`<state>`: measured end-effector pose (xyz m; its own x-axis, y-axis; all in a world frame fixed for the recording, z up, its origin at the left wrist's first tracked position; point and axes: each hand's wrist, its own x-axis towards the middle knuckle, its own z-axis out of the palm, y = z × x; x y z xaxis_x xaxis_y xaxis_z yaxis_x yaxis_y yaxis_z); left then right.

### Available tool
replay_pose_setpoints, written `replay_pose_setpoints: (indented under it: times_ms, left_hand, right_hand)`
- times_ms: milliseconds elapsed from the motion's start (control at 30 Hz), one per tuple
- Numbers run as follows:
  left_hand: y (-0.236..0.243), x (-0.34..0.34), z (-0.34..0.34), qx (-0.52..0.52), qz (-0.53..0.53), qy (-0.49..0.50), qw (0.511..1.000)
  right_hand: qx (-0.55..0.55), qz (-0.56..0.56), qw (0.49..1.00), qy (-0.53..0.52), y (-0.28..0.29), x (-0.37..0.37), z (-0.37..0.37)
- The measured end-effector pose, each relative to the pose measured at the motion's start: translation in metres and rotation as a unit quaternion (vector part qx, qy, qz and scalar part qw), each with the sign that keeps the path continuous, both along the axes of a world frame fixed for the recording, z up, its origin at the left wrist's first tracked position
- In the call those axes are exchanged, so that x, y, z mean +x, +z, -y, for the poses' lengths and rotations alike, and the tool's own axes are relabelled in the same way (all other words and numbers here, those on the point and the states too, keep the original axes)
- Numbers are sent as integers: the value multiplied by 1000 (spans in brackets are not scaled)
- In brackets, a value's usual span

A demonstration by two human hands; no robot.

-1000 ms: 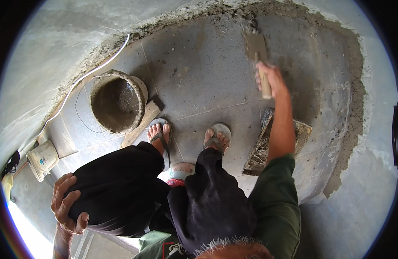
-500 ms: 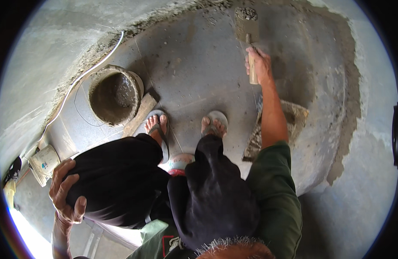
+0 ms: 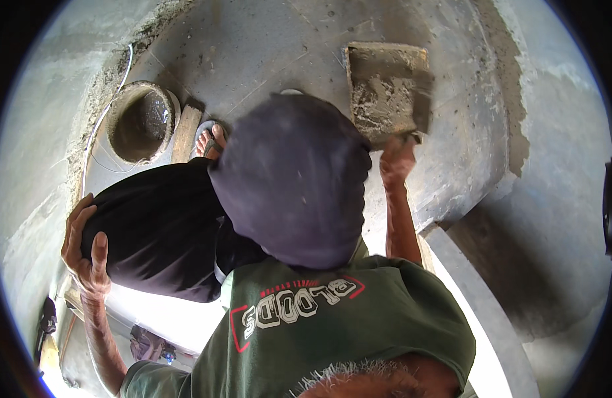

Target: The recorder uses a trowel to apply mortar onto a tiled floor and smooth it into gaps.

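My right hand (image 3: 397, 161) is closed at the near right corner of a shallow mortar tray (image 3: 351, 79). It grips a trowel (image 3: 422, 106), whose handle is mostly hidden by the fingers and whose blade is blurred, edge-on along the tray's right side. Wet grey mortar (image 3: 379, 103) lies in the tray, spread unevenly. My left hand (image 3: 87, 259) rests on my left knee with fingers and thumb apart, holding nothing.
A mortar-crusted bucket (image 3: 141, 123) stands at the left, beside a wooden block (image 3: 186, 132) and my left foot (image 3: 210, 139). Behind it, a white cable (image 3: 125, 76) runs along the wall base. Fresh mortar (image 3: 515, 99) borders the right wall.
My right hand has come back with the trowel from the far floor, where mortar lay on its blade, to the tray. My right knee now bulks larger in view. The left hand stays on the knee.
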<state>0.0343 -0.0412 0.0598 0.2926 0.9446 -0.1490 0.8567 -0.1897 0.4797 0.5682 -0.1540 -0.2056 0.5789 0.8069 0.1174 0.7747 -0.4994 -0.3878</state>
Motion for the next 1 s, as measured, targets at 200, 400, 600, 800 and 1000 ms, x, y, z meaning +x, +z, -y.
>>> replay_pose_setpoints:
  times_ms: [200,400,600,800,1000]
  left_hand:
    - [1,-10,17,-3,17,37,999]
    - [-2,-16,18,1,32,45,998]
    - [1,-14,20,-10,20,60,998]
    - [2,-9,16,-12,13,47,999]
    - [1,-16,19,-10,6,62,998]
  right_hand:
    - [-114,-66,990,-43,-55,58,52]
    - [-166,-32,984,-59,-100,144,14]
    - [-75,-22,977,200,-144,122,6]
    - [-40,-140,977,156,-127,38,17]
    - [-168,-569,802,-66,-59,33,15]
